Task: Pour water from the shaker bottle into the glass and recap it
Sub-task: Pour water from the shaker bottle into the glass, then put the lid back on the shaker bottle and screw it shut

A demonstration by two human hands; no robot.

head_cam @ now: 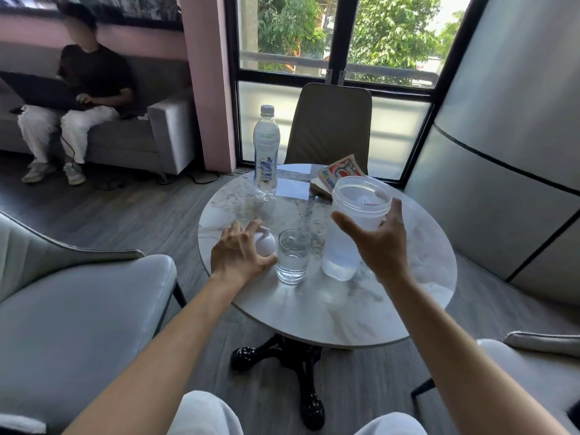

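Observation:
The translucent shaker bottle [348,227] stands upright and uncapped on the round marble table [329,309], with a little water at its bottom. My right hand [381,243] wraps around its upper half, thumb in front and fingers behind. Left of it stands a clear glass [293,260] partly filled with water. The white shaker cap [266,244] lies on the table just left of the glass, and my left hand [240,254] covers it with curled fingers gripping it.
A capped plastic water bottle [266,152] stands at the table's far left edge. White paper sheets [293,186] and a colourful book [337,175] lie at the back. A brown chair [329,127] faces me; grey armchairs flank me. A person sits on a sofa [163,133] far left.

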